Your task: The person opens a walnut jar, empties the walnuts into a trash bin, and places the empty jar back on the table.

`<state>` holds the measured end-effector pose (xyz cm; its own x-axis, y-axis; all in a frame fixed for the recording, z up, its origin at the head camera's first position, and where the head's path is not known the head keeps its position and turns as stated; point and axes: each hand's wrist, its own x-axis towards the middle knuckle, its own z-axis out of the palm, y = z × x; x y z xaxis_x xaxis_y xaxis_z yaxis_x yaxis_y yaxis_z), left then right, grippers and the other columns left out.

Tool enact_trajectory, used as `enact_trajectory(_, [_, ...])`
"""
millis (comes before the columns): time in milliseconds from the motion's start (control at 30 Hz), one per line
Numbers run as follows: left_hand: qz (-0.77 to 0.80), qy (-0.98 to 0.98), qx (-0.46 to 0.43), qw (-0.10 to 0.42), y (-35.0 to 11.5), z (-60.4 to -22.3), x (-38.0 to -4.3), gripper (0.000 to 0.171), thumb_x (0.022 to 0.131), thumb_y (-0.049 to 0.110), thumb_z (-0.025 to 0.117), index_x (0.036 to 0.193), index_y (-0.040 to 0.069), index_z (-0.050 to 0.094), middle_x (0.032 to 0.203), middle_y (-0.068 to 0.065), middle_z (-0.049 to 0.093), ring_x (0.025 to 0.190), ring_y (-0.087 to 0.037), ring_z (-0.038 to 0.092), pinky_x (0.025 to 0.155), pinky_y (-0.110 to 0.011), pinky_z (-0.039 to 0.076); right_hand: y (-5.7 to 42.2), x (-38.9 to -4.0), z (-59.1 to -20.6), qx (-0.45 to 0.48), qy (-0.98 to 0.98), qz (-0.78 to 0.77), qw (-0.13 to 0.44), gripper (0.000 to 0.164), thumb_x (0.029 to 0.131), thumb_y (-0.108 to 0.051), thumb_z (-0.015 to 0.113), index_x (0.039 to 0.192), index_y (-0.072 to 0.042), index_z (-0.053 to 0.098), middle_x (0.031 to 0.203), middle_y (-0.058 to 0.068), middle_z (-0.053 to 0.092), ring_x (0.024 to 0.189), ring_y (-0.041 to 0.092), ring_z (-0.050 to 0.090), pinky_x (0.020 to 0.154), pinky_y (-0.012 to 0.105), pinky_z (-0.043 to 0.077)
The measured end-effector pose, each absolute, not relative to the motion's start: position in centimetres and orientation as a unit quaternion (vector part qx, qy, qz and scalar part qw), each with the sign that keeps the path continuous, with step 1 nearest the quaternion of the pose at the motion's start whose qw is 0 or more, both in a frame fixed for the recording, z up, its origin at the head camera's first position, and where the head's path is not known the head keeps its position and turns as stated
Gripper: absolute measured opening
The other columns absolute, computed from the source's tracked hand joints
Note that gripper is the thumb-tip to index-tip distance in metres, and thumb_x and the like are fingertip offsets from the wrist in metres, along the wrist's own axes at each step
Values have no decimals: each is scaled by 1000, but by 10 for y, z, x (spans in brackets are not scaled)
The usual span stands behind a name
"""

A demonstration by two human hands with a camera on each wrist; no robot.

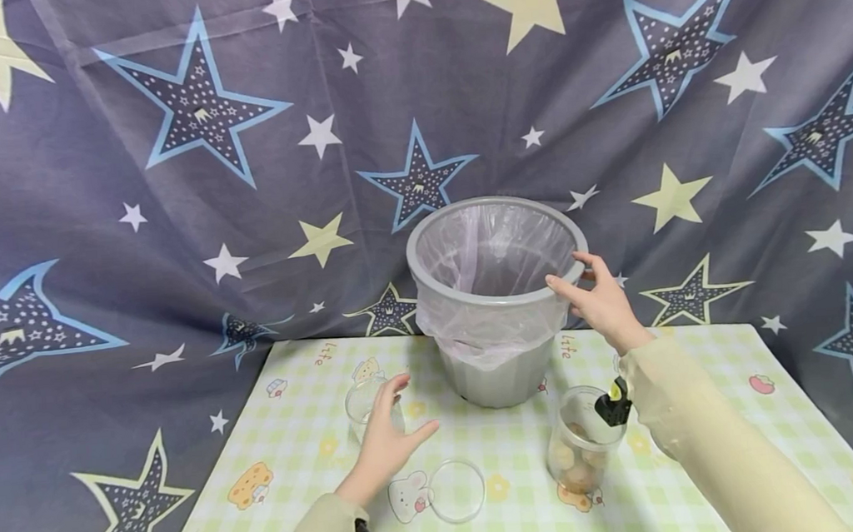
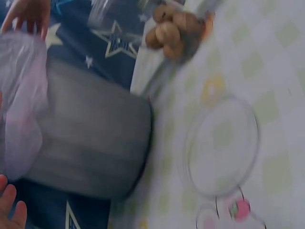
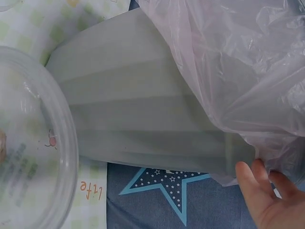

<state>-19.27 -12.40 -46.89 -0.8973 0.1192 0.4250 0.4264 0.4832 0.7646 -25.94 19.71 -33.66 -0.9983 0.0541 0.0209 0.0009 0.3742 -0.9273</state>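
Checked table (image 1: 750, 366), bin (image 1: 495, 375) far. Right hand (image 1: 605, 300) grips its rim (image 1: 500, 299); left hand (image 1: 382, 443), thumb and fingers (image 1: 391, 392) apart, near left jar (image 1: 359, 406).

We log a curtained nook, wider room unidentifiable, star-print cloth (image 1: 278, 194) hung behind, green-checked cartoon-print tabletop (image 1: 289, 427) in front.

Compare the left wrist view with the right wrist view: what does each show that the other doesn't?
Only the left wrist: part of the left hand, the clear round lid in full, and the printed bear.

Only the right wrist: the "Life" lettering and a sharp close-up of a clear jar rim.

Both: the gray bin, its plastic liner, the right hand and the checkered tabletop.
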Motion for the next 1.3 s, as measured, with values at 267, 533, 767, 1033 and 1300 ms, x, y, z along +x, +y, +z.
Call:
enact_trajectory(267, [-501, -842, -184, 74, -90, -468, -192, 75, 77, 21, 79, 138, 8, 38, 139, -11, 44, 126, -30, 45, 106, -47, 38, 197, -259, -338, -18, -822, 568, 26, 86, 88, -49, 59, 152, -17, 11, 151, 25, 17, 126, 42, 41, 104, 52, 41])
enact_trajectory(533, [-497, -842, -208, 17, -61, -474, -191, 78, 79, 30, 77, 140, 5, 36, 141, -10, 41, 128, -29, 43, 107, -48, 36, 197, -259, -338, -25, -824, 565, 30, 85, 88, -49, 59, 152, -19, 13, 151, 25, 18, 127, 42, 41, 103, 52, 42])
enact_trajectory(767, [-494, -845, -203, -30, -39, -482, -192, 81, 79, 32, 77, 142, 6, 33, 143, -9, 39, 130, -30, 40, 106, -50, 37, 195, -260, -340, -22, -824, 565, 32, 83, 89, -47, 59, 152, -19, 13, 150, 25, 19, 124, 42, 44, 102, 51, 42])
enact_trajectory(1033, [-479, -850, -213, -57, -12, -491, -193, 84, 77, 34, 78, 143, 7, 34, 141, -13, 41, 129, -31, 42, 107, -47, 37, 196, -260, -340, -19, -826, 563, 40, 83, 89, -47, 59, 152, -18, 14, 149, 25, 20, 122, 42, 45, 102, 52, 43])
enact_trajectory(1300, [-482, -844, -224, -72, 12, -499, -190, 86, 74, 35, 80, 143, 8, 35, 139, -10, 44, 127, -25, 45, 107, -40, 39, 196, -260, -340, -15, -828, 560, 39, 83, 89, -48, 59, 152, -18, 14, 150, 25, 20, 125, 43, 43, 102, 52, 42])
